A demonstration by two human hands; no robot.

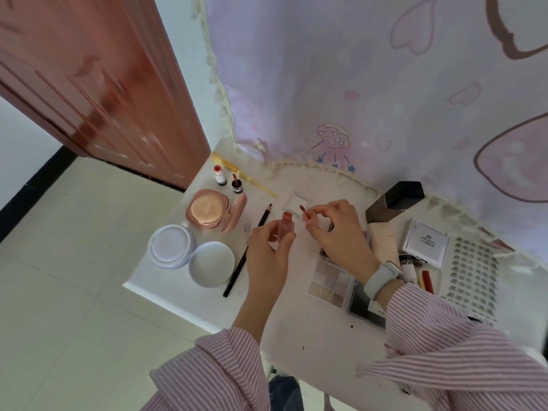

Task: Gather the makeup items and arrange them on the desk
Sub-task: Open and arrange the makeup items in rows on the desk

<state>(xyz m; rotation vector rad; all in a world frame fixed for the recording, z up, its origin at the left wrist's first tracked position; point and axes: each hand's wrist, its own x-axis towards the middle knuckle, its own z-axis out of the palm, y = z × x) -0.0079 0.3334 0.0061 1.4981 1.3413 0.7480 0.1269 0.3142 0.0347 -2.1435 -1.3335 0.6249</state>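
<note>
My left hand (268, 247) grips a small pink lip gloss bottle (286, 225), upright, its neck uncapped. My right hand (335, 229) pinches the bottle's applicator wand (305, 213), whose red tip points toward the bottle, a little apart from it. Both hands hover over the middle of the white desk (296, 315). An open pink cushion compact (212, 210), a black pencil (247, 250) and an eyeshadow palette (329, 278) lie around them.
At the left are a round white jar (170, 246) and its lid (212, 264). Two small bottles (221, 175) and a yellow stick stand at the back. A black box (394, 200), a white compact (425, 241), tubes and a nail-tip sheet (471, 271) fill the right. A pink cloth hangs behind.
</note>
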